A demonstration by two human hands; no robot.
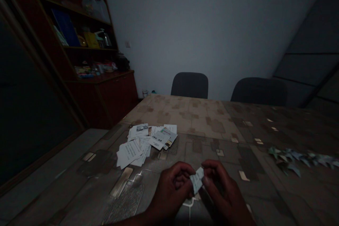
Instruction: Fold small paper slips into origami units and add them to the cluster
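Note:
Between my two hands, just above the table near its front, is a small folded piece of white printed paper (196,180). My left hand (173,189) pinches its left edge between thumb and fingers, the other fingers curled. On the opposite edge, my right hand (221,187) grips it with thumb and forefinger. Ahead and to the left lies a loose pile of white printed cards (131,153), with more overlapping cards (160,137) beside them. Over to the right, a row of folded paper pieces (296,157) in pale green and white stretches toward the frame's edge.
A patterned cloth (196,120) covers the table. Two dark chairs, one in the middle (189,84) and another on the right (258,90), stand at the far side before a plain wall. A wooden cabinet (113,91) with laden shelves is at the left. The room is dim.

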